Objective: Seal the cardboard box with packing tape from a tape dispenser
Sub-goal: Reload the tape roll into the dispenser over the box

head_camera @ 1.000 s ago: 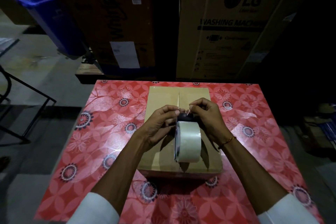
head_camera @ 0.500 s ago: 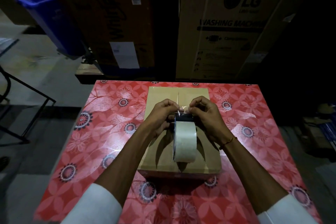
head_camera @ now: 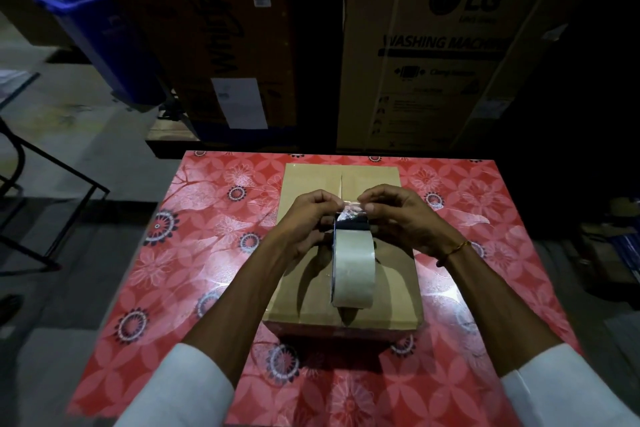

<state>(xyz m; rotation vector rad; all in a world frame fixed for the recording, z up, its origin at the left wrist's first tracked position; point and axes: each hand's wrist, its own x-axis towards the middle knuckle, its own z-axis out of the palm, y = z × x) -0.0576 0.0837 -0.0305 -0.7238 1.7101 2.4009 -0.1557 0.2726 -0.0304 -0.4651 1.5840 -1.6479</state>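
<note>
So the cardboard box [head_camera: 346, 253] sits about dead centre on the table with the red floral cover [head_camera: 194, 253], flaps closed, the centre seam running away from the person; everything else I'll place off that box. The tape dispenser [head_camera: 351, 267] stands on edge right on top of the box, over the seam, its fat roll of pale tape toward the near edge of the box and the dark front part toward the far edge. Both hands are above the box at the dispenser's far end; the left hand [head_camera: 311, 218] pinches one corner of the loose tape end [head_camera: 349, 206] between thumb and fingertips, and the right hand [head_camera: 398, 218] pinches the other corner the same way, so the clear strip is stretched between them; other fingers curled in. Thin bracelet [head_camera: 455, 250] on the right wrist, white sleeves on both arms. Behind the box, past the table, stands a big LG washing machine carton [head_camera: 450, 45]; behind and to the left of the box there's a blue bin [head_camera: 93, 21], leaning.
</note>
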